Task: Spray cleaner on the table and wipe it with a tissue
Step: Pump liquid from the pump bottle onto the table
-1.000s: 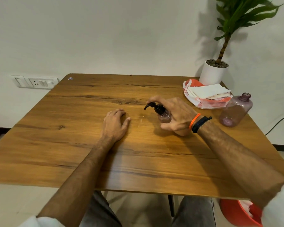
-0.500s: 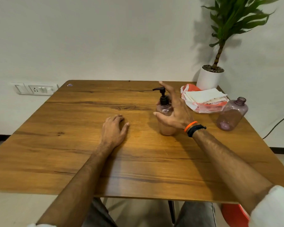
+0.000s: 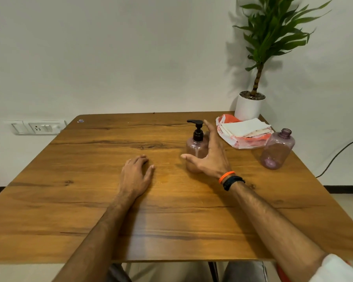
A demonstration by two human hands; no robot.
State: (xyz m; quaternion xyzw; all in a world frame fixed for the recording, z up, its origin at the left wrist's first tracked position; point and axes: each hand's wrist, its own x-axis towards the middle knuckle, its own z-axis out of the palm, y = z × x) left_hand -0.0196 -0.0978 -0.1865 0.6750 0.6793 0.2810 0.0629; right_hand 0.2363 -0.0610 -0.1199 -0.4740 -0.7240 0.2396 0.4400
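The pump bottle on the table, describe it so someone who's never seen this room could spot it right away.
Start at the potted plant on the wooden table's far right corner. Just left of the tissue pack beside it stands the pump bottle, upright, right by the open right hand. Unlike the other pinkish bottle nearer the right edge, which is capless, this one carries a black pump.

No lettering anywhere is clear enough to read.
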